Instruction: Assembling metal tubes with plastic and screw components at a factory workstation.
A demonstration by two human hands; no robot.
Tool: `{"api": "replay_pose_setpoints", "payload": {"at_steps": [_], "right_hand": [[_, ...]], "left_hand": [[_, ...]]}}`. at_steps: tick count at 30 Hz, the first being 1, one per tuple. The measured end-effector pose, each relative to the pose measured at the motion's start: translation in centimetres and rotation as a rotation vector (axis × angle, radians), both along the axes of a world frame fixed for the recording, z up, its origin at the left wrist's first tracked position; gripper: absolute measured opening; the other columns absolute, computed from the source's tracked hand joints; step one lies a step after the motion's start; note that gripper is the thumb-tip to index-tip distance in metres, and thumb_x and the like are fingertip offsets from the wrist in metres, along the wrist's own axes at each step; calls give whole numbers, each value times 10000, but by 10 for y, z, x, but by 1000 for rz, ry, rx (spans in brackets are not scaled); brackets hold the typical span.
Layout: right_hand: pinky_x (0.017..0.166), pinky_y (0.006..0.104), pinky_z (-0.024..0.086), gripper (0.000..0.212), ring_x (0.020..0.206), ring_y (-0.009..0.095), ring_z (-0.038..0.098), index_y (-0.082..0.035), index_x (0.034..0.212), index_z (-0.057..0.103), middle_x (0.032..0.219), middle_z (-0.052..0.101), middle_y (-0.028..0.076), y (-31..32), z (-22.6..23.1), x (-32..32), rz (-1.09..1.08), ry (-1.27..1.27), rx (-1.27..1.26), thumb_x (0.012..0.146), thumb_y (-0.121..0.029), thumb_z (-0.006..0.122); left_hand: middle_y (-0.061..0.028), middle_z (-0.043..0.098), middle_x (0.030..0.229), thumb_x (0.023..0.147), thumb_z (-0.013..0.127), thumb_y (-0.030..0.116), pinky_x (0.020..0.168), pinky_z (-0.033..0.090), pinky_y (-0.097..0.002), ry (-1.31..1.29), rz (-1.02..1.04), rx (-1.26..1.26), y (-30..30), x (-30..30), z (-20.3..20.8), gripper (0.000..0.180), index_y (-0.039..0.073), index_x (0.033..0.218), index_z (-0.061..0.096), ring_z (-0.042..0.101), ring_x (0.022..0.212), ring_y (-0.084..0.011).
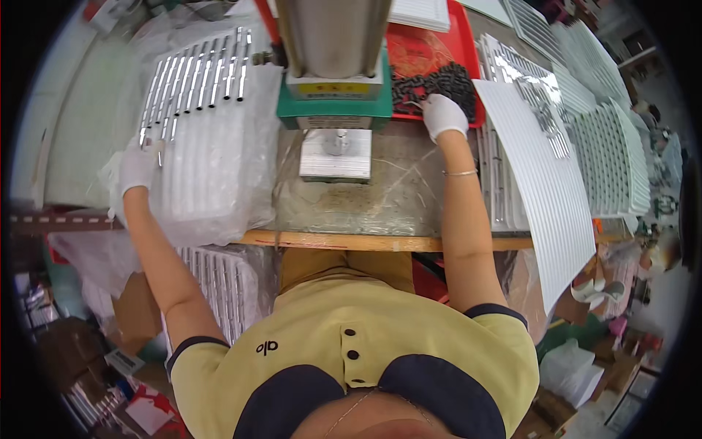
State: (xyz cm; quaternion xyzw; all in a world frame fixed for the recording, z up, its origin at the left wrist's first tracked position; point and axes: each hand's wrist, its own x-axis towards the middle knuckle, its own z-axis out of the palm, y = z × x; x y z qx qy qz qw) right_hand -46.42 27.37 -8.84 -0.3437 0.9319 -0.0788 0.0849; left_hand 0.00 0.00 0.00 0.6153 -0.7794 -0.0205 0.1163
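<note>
My left hand (137, 168), in a white glove, is closed at the near end of a shiny metal tube (161, 151) on the left. Beside it, a row of similar chrome tubes (191, 79) lies on a ribbed white tray (201, 168) wrapped in clear plastic. My right hand (444, 117), also gloved, reaches to the near edge of a pile of small black parts (439, 82) in a red tray (468, 36). Its fingertips are bent together at the pile; what they pinch is too small to name.
A press with a green head (334, 110) stands between my hands, above a metal block (336, 167). At right, a ribbed white sheet (537, 183) overhangs the wooden table edge (351, 241), near stacked trays (607, 161) and more metal tubes (545, 117).
</note>
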Motion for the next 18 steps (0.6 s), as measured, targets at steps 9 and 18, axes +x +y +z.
{"api": "replay_pose_setpoints", "payload": {"at_steps": [9, 18], "right_hand": [[685, 399, 466, 253, 759, 328, 621, -36, 888, 664, 816, 634, 189, 56, -13, 9, 16, -110, -514, 859, -248, 529], [579, 244, 398, 179, 622, 81, 484, 4, 875, 647, 689, 566, 27, 86, 30, 85, 6, -396, -690, 884, -159, 575]], "left_hand": [[-198, 659, 816, 731, 641, 449, 719, 479, -387, 40, 15, -118, 0, 38, -9, 451, 33, 906, 661, 633, 786, -339], [-183, 665, 840, 668, 696, 458, 742, 480, -373, 49, -75, 166, -22, 19, -16, 466, 32, 854, 664, 643, 813, -295]]}}
